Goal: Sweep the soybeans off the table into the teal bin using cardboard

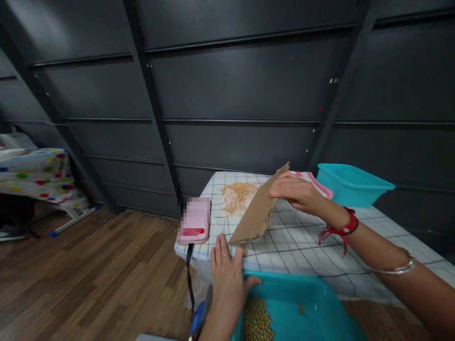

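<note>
"Brown cardboard (254,213) is slanting over the checked tablecloth (295,237), isn't it? Which way is it pointing?"

"Its long axis is running from a low corner near the left hand (227,272) up and away to the right. I can't tell whether that corner is touching the cloth."

"And the grip?"

"The right hand (300,192) is pinching the sheet by its upper right side, fingers on top. The left is holding nothing that I can see; its fingers are stretching forward, palm down, at the table's near edge, and its thumb is sticking out over the tub (291,277)."

"What is that tub holding?"

"Round, greenish-brown beans (258,319) are crowding its left side, and a few are lying apart farther right. The plastic is teal and smooth, with rounded corners. Another teal bin (355,184) is standing at the far right; I'm not seeing its bottom."

"Beyond the cardboard?"

"A loose pile of yellow beans and white grains (240,196) is spreading over the cloth. The sheet's near edge is looking ragged, and a pink-striped cloth (314,182) is lying behind the right hand."
</note>
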`<move>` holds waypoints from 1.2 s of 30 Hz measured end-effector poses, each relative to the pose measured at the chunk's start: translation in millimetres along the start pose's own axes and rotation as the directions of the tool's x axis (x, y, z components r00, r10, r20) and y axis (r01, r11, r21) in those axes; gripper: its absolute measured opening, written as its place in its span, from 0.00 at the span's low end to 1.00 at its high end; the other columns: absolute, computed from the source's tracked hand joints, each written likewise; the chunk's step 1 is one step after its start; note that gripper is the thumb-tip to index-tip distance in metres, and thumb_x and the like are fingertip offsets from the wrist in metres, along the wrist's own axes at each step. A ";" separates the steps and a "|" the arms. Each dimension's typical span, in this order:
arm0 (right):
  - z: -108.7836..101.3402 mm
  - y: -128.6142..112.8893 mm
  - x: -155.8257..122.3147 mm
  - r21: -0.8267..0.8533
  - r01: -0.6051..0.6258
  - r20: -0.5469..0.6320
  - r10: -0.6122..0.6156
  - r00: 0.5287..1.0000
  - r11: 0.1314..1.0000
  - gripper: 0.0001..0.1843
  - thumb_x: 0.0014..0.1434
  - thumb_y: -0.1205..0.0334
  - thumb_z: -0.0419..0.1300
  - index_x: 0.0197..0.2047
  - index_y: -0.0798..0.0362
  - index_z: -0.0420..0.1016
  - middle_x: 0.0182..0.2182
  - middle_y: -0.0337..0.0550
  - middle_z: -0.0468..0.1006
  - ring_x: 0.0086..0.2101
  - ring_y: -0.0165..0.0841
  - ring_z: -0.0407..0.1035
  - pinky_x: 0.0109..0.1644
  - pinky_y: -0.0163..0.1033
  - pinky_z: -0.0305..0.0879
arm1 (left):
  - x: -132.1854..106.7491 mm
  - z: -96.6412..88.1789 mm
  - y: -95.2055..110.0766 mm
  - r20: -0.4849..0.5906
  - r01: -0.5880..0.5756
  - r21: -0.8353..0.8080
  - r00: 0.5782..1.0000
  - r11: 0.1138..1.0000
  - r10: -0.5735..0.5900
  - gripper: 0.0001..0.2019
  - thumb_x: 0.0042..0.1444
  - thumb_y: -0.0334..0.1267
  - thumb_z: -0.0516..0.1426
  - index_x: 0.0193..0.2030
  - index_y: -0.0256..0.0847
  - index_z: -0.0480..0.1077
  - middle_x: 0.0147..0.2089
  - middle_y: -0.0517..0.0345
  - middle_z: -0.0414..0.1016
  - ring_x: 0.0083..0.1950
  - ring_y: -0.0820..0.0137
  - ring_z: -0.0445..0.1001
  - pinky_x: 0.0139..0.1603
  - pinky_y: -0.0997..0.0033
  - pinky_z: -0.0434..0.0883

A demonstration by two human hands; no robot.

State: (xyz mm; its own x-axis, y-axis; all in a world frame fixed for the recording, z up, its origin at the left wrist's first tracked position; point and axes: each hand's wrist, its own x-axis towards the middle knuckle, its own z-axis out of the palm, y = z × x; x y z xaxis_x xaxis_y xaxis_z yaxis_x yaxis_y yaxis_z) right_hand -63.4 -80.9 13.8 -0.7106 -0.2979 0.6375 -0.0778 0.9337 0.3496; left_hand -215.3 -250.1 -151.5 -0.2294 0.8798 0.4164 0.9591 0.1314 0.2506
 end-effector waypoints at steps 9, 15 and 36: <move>2.1 4.5 -8.1 -0.016 -0.043 0.049 0.043 0.998 0.999 0.12 0.57 0.75 0.48 0.37 0.52 0.69 0.30 0.39 0.78 0.34 0.29 0.71 0.41 0.39 0.64 | 0.6 -3.8 4.2 0.040 0.020 -0.017 0.999 1.000 -0.019 0.26 0.31 0.48 0.67 0.38 0.44 0.64 0.65 0.38 0.51 0.63 0.42 0.50 0.55 0.38 0.57; -5.0 2.1 -16.4 -0.097 -0.161 0.044 0.166 0.985 0.982 0.11 0.57 0.75 0.49 0.36 0.53 0.70 0.29 0.41 0.77 0.33 0.30 0.70 0.40 0.38 0.63 | 0.6 -0.4 0.0 0.043 0.013 -0.043 0.999 0.999 -0.011 0.27 0.30 0.48 0.67 0.38 0.43 0.64 0.65 0.33 0.48 0.63 0.41 0.50 0.55 0.38 0.56; -28.0 -26.5 -26.1 -0.190 -0.136 0.113 0.159 0.981 0.972 0.14 0.55 0.77 0.47 0.37 0.52 0.68 0.29 0.42 0.76 0.32 0.30 0.69 0.37 0.37 0.64 | -2.2 11.9 -8.1 -0.090 -0.061 -0.054 0.994 0.997 0.056 0.32 0.32 0.50 0.66 0.42 0.39 0.59 0.63 0.23 0.50 0.61 0.41 0.54 0.53 0.36 0.60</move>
State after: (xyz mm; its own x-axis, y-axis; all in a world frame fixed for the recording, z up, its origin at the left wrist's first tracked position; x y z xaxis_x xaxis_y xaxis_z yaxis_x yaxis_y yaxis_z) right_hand -23.2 -103.4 7.2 -0.7882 -0.1211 0.6033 0.1536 0.9107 0.3835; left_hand -220.6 -247.7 -164.8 -0.1894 0.8412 0.5065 0.9610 0.0530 0.2714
